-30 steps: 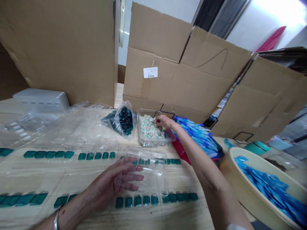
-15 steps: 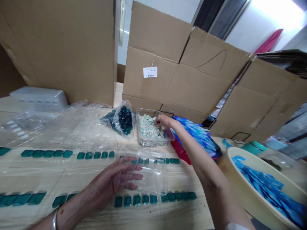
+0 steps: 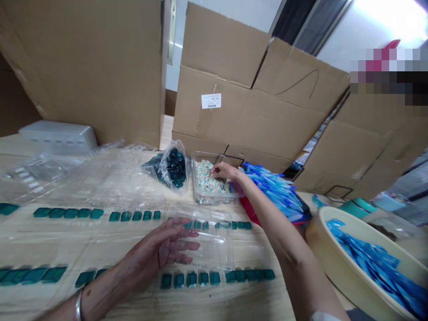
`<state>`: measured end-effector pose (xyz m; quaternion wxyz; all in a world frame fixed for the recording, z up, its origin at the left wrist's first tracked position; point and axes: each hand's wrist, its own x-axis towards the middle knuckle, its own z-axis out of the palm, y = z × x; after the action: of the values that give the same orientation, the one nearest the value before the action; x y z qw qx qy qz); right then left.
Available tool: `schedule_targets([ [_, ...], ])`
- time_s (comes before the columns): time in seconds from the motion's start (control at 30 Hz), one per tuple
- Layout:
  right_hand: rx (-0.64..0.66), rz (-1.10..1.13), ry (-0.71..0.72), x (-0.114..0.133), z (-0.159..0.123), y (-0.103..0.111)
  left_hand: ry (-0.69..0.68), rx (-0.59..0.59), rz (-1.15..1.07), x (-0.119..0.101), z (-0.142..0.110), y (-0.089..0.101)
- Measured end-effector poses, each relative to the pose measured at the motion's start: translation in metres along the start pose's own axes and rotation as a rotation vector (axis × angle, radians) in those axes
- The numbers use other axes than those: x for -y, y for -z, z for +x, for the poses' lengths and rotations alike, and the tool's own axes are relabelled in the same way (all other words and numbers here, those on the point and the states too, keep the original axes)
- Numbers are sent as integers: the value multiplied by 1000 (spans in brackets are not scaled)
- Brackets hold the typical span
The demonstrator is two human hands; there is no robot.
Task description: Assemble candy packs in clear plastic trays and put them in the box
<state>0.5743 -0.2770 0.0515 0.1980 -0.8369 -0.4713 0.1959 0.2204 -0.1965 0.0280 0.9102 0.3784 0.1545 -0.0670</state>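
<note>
My right hand point(image 3: 223, 170) reaches into a clear plastic box point(image 3: 214, 198) filled with small white, green and orange printed pieces point(image 3: 207, 178). Its fingers are pinched together among the pieces; whether one is between them is too small to tell. My left hand point(image 3: 175, 245), fingers apart and stretched out, lies against the left side of a clear plastic tray point(image 3: 214, 249) low over the table. Through and around this tray show rows of teal translucent blocks point(image 3: 191, 279). An open clear bag of dark teal pieces point(image 3: 175, 167) stands left of the box.
Right of the box, a red tray point(image 3: 249, 209) holds a heap of blue pointed pieces point(image 3: 274, 189). A cream tub point(image 3: 321, 249) with blue packets stands at the right. Cardboard point(image 3: 244, 111) walls the back. Clear plastic packaging point(image 3: 110, 174) and a whitish case point(image 3: 60, 136) lie left.
My right hand has shifted slightly left within the box of printed pieces. The left hand stays at the clear tray with its fingers spread.
</note>
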Motion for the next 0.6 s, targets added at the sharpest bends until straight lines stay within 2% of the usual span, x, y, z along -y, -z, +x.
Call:
schedule_targets([
  [0.17, -69, -57, 66, 4, -1, -2, 1, 7, -28, 2, 2, 2],
  [0.27, -93, 2, 131, 9, 2, 0, 1, 11, -32, 2, 2, 3],
  [0.4, 40, 61, 194, 19, 14, -4, 14, 10, -20, -1, 2, 4],
  [0.47, 71, 0, 213, 22, 20, -8, 23, 7, -18, -1, 2, 3],
  [0.6, 7, -192, 256, 24, 28, -14, 40, -5, -18, -1, 3, 3],
])
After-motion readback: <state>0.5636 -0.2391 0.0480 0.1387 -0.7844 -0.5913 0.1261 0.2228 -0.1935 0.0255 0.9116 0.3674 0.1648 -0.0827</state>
